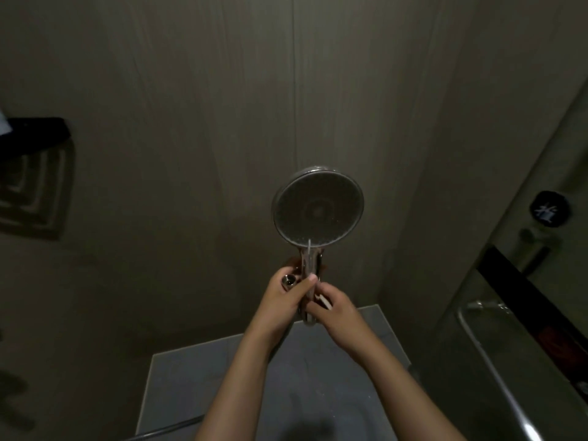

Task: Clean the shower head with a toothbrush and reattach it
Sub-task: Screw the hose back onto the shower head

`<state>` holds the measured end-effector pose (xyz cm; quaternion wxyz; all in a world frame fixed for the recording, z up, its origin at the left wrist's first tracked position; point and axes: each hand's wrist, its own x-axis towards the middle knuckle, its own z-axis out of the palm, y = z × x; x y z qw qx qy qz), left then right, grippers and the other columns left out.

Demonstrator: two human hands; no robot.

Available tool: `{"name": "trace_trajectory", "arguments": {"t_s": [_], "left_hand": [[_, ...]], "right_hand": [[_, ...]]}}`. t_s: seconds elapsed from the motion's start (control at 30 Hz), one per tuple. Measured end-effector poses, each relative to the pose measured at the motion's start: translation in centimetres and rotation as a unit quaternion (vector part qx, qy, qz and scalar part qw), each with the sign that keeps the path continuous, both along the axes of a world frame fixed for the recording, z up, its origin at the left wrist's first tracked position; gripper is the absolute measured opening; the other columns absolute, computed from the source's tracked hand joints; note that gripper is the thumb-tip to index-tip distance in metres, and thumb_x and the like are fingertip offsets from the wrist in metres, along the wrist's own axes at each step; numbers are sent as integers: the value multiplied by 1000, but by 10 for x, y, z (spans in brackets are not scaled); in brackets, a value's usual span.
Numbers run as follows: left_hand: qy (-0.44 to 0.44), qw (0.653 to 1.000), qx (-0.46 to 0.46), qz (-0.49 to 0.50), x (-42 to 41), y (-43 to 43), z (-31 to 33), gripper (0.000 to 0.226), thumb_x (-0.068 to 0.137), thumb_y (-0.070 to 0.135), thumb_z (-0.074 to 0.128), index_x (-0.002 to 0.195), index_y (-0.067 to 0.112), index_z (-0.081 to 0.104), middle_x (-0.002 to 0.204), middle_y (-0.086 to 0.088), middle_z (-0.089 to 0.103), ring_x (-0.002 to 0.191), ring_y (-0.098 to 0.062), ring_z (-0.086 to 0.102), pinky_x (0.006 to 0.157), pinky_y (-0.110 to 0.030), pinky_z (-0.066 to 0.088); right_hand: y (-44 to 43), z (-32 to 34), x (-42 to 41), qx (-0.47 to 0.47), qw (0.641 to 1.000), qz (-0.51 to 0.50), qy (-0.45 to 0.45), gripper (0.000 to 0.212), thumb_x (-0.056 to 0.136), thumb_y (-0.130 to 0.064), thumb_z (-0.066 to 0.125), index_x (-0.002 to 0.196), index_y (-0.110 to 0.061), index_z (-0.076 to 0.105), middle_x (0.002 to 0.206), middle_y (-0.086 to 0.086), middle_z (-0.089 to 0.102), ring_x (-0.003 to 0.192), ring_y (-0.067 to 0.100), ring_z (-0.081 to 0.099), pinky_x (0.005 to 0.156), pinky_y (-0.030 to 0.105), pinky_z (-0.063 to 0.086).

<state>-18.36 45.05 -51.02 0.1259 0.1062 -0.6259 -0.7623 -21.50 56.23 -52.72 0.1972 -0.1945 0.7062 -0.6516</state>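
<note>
A round chrome shower head (318,208) is held upright in front of a dim grey wall, its nozzle face turned toward me. My left hand (286,300) grips its handle, and a small metal fitting (288,280) shows by that thumb. My right hand (334,310) touches the lower handle and holds a thin pale toothbrush (325,301). A thin pale line (309,251) runs up the handle to the lower rim of the face; whether it is the brush's neck I cannot tell.
A black shelf (38,130) juts out at the left above a square vent (35,192). At the right stands a glass panel with a chrome bar (486,354) and a black round knob (549,209). A hose (165,429) lies on the grey floor tile (191,377) below.
</note>
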Motion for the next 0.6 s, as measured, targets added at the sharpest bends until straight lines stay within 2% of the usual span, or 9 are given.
{"name": "trace_trajectory", "arguments": {"t_s": [0.1,0.17,0.3,0.43,0.53,0.6], "left_hand": [[14,999,-20,-29,10,16,9,14,89,1,57,98,8,66,80,3,72,79,-9,67,67,-16,52],[19,999,-26,-24,11,26,13,19,89,-1,57,96,15,67,79,5,74,78,-4,68,67,-13,51],[25,999,-36,-17,10,40,15,24,91,4,56,114,7,63,106,-10,71,96,-14,67,79,-22,52],[11,999,30,20,19,48,5,28,92,8,53,118,17,59,110,-2,71,101,-15,68,85,-25,53],[-38,998,-5,51,25,65,-13,24,93,9,52,114,18,60,103,-3,72,91,-13,70,79,-22,51],[-64,995,-51,56,24,86,-21,18,93,5,52,104,16,63,86,-5,71,69,-10,69,67,-19,51]], "right_hand": [[14,4,9,9,1000,-13,7,18,87,-1,59,98,-15,62,91,5,67,80,10,62,66,19,50],[22,7,9,7,1000,-27,9,20,87,1,58,94,-18,59,88,3,66,79,10,62,65,20,50],[41,19,5,-37,999,-33,-3,29,85,6,58,103,-16,58,95,-2,69,87,2,66,77,21,54],[67,30,-12,-46,999,-21,-6,21,85,-5,64,99,-17,56,92,-1,69,78,-2,65,64,11,49],[86,34,-26,-48,998,-22,-21,16,85,-6,65,91,-17,55,96,14,69,82,10,65,66,15,50],[99,33,-34,-44,999,-15,-13,15,84,-7,65,90,-16,56,103,20,69,93,22,67,77,25,53]]}}
